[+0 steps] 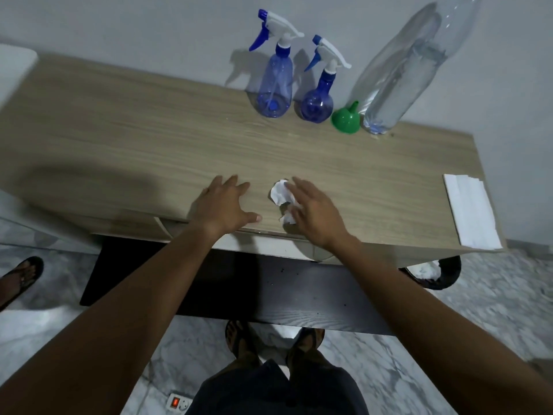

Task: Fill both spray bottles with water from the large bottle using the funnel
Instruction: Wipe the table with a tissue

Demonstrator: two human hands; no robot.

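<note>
In front of the green plastic funnel point(345, 120), a left hand point(223, 206) and a right hand point(314, 211) touching crumpled white tissue point(278, 194) are lying open, while the tall blue spray bottle point(275, 85) and round blue spray bottle point(317, 103) left of it, large clear water bottle point(398, 79) right, are likely awaiting unscrewing first.

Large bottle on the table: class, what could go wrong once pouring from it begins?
The large bottle is big beside the small funnel, so water could overflow onto the table. The tall spray bottle and round spray bottle stand close together; lifting one could tip the other.
</note>
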